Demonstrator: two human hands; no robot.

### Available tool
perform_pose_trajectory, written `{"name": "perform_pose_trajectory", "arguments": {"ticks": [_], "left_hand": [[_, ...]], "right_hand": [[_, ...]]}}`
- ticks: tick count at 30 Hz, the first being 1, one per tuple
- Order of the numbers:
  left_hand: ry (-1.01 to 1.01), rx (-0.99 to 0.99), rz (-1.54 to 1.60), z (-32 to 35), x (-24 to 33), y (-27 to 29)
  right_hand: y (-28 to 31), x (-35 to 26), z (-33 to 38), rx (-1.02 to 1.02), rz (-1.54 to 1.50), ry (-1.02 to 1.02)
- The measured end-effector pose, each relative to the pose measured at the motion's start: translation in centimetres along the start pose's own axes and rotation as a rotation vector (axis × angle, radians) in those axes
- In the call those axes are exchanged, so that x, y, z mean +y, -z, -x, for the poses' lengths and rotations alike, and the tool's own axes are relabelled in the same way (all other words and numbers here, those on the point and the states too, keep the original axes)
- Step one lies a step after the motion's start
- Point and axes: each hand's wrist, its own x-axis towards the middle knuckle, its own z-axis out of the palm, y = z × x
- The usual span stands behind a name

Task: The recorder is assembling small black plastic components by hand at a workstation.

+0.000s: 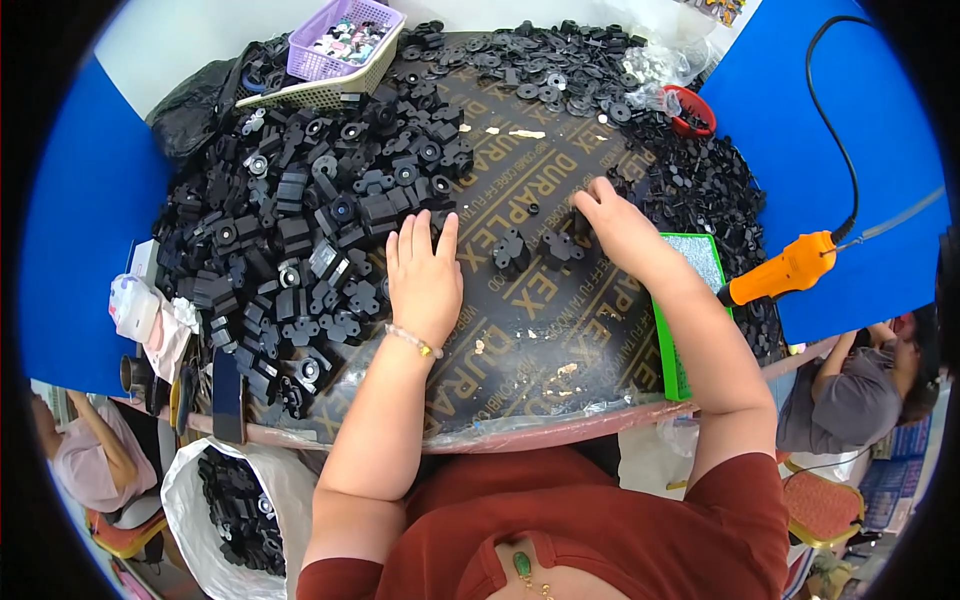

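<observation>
My left hand (425, 275) lies with its fingers stretched out at the right edge of a large heap of black plastic parts (290, 215), fingertips against the nearest ones. Across the bare strip of table, my right hand (622, 232) has its fingers drawn together. Whatever is between those fingertips, if anything, is too small to make out. Two black parts with flat lobed ends, a left one (511, 251) and a right one (562, 246), sit on the table between my hands. A tiny black piece (533, 209) lies just beyond them.
An orange electric screwdriver (790, 268) hangs on its cord at right, over a green tray (672, 345). Small black pieces (700, 185) and black discs (560, 70) are heaped around a red bowl (690, 112). A purple basket (340, 40) stands back left. A white sack (185, 500) stands below.
</observation>
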Motion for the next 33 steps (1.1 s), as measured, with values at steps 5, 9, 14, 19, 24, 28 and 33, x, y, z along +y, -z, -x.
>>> {"name": "perform_pose_trajectory", "arguments": {"ticks": [5, 9, 14, 19, 24, 28, 33], "left_hand": [[0.02, 0.089, 0.086, 0.5, 0.1, 0.6], [0.012, 0.056, 0.202, 0.6, 0.3, 1.6], [0.331, 0.329, 1.407, 0.6, 0.7, 3.5], [0.26, 0.936, 1.789, -0.2, -0.6, 4.8], [0.297, 1.078, 1.735, 0.0, -1.7, 5.3], [0.226, 0.969, 1.633, 0.2, -1.0, 4.5], [0.241, 0.87, 1.662, 0.6, -0.2, 4.3]], "right_hand": [[2.1, -2.2, -3.7, -0.006, -0.032, -0.032], [-3.1, -1.2, -7.8, -0.264, -0.054, 0.019], [-1.5, 0.9, -10.7, -0.256, -0.319, -0.25], [2.8, 2.0, -10.4, 0.526, -0.134, -0.294], [-1.7, -14.1, -7.6, -0.09, -0.43, 0.414], [-7.0, -17.9, -6.0, -0.136, -0.301, 0.545], [-6.5, -17.5, -6.6, -0.139, -0.253, 0.631]]}}
